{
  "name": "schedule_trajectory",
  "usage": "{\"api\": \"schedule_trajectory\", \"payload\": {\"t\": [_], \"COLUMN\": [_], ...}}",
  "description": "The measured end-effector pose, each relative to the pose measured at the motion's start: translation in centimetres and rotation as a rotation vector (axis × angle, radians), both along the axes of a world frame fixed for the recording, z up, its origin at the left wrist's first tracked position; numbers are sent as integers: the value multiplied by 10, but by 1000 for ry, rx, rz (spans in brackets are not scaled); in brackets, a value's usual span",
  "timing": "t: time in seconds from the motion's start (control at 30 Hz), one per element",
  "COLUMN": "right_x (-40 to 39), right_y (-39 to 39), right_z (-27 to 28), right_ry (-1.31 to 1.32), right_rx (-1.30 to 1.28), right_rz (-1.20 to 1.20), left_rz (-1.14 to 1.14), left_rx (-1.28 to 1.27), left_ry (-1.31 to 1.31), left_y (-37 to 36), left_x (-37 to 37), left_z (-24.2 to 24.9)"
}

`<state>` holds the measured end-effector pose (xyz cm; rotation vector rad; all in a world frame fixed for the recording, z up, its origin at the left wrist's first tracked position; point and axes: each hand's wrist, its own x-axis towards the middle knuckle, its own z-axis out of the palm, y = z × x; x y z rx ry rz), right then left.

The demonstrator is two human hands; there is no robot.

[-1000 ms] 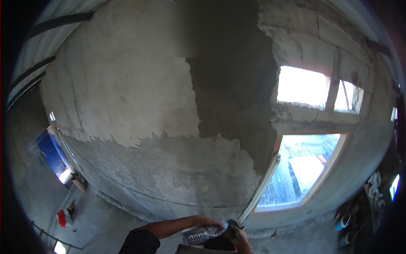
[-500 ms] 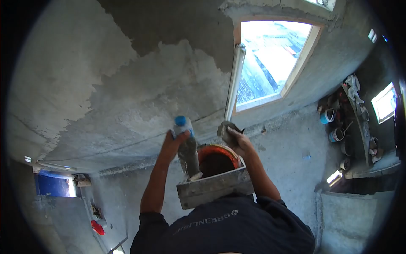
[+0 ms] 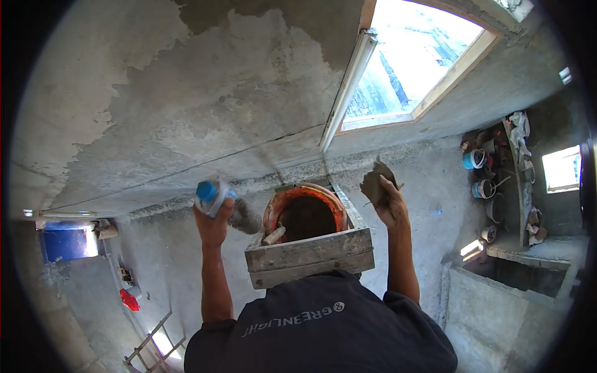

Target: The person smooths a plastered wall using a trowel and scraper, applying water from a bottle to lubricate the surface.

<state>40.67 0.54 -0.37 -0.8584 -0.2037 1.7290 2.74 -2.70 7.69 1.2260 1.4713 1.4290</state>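
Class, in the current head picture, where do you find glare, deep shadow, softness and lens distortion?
Head view: glare partly washes out the large window and whitens the small window at right; head view: the inside of the bucket is dark; head view: the bottle seems slightly soft; head view: wide-angle bending, with black corners.

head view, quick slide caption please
Left hand grips blue-capped plastic bottle, right hand flat grey-brown piece; orange-rimmed round bucket between.
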Motion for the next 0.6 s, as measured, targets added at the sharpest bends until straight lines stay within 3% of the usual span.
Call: {"api": "schedule_trajectory", "payload": {"t": [0.07, 0.13, 0.33, 0.47, 0.6], "right_x": [6, 13, 22, 18, -21], "right_y": [-4, -7, -8, 12, 77], "right_z": [-10, -27, -68, -70, -38], "right_ry": [65, 72, 33, 8, -4], "right_rx": [-17, -18, -114, -101, 7], "right_rz": [-180, -193, -342, -304, -38], "left_rz": [62, 216, 509, 570, 582], "left_rx": [-13, 75, -15, -83, -138], "left_ry": [-23, 0, 64, 113, 36], "left_y": [-9, -15, -26, -30, -23], "left_x": [-2, -3, -9, -15, -10], "left_z": [-11, -24, -60, -76, -81]}}
